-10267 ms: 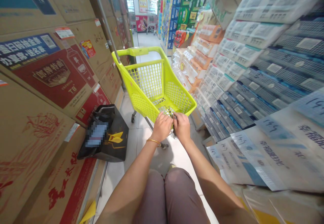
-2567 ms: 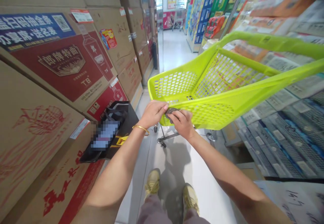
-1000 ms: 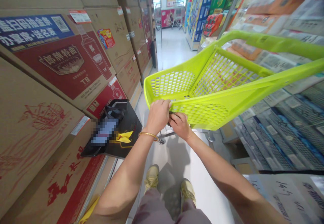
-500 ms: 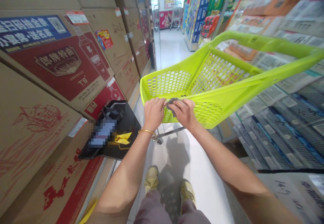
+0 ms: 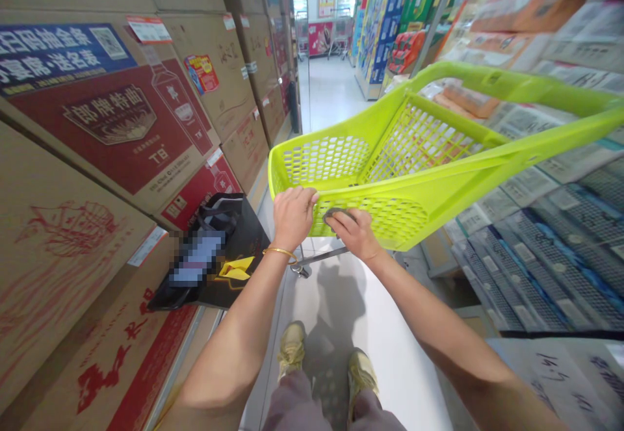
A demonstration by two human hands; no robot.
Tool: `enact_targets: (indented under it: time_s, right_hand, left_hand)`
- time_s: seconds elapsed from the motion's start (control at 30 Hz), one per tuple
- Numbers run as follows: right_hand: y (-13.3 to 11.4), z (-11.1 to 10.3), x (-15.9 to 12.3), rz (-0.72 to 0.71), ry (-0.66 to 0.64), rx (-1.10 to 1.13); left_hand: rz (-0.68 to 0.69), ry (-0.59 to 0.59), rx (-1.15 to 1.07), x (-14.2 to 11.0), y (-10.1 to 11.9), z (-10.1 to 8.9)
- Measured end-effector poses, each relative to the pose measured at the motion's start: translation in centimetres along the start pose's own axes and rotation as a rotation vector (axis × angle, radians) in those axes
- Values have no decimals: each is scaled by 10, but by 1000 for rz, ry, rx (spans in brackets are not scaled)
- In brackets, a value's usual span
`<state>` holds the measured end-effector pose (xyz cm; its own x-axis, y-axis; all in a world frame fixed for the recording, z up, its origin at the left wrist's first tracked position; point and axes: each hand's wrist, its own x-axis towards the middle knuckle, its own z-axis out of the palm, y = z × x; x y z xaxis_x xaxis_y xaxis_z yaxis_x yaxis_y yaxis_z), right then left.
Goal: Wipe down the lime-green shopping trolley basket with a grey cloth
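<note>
So the left hand, gold bracelet on the wrist, is curled over the rim of a lime green shopping cart, near the corner farthest from the handle. The right hand has a small dark gray rag pinched in its fingers, just below that same rim along the near side; can't tell if the rag's touching the mesh. Cart's sitting crosswise on a pale floor, yellowish shoes below. Cardboard boxes line the floor's left edge with a black bag beside them, and stacked packs fill the right edge, kinda blurry.
</note>
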<state>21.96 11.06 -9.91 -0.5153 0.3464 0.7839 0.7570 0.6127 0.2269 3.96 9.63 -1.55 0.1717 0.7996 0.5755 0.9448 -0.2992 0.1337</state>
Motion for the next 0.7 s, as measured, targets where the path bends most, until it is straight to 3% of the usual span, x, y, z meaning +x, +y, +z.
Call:
enact_targets:
  time_s: [0.13,0.3,0.53,0.7]
  right_hand:
    - [8,-14,28,81,105,-60]
    - [1,-5,17,61,142,-69]
    - [-12,12,-17,1,-60,49]
    - [-12,4,-15,-73,-71,38]
  left_hand:
    - [6,3,-9,0,0,0]
    - [8,23,-6,-1,-1,0]
    - [8,23,1,0,-3,0]
    - [7,34,-7,-2,-4,-2]
